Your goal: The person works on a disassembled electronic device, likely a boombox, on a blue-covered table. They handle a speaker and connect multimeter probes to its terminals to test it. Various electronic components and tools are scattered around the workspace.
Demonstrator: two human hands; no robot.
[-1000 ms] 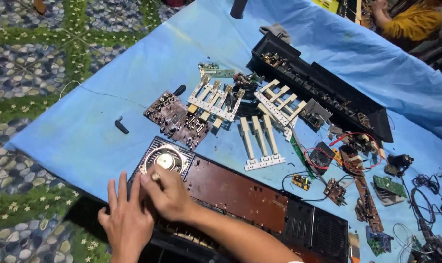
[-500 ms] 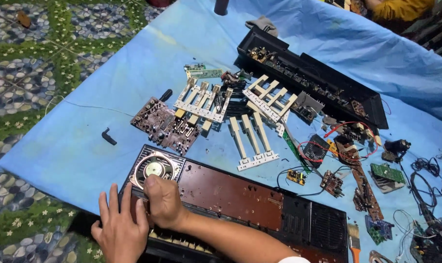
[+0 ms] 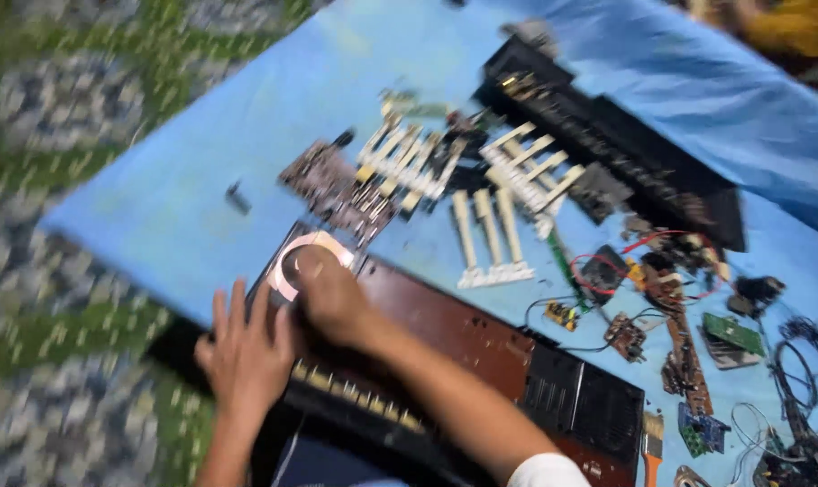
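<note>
Spread over a green patterned rug, a blue cloth carries everything we see, and the whole view is blurred by motion.

Our right hand lies curled, fingers bent down onto the round speaker at the left end of the opened keyboard; whether they pinch its pale ring or only press on it, we cannot tell. Our left hand rests flat just beside it, fingers spread wide and pointing away from us, palm on the near left corner of the same keyboard, holding nothing. The two hands touch or nearly touch at the thumb side.

Under them the keyboard lies slantwise from the speaker down to the right, a long brown circuit board along its middle and a black grille at its right end. A row of small yellowish contacts runs along its near edge.

Beyond the speaker sits a dark circuit board, and farther on several strips of white keys lie loose. A long black casing stretches across the far side. To the right we see a red wire, small green boards and tangled black cables. A small black piece lies alone on the cloth, well apart to the left.
</note>
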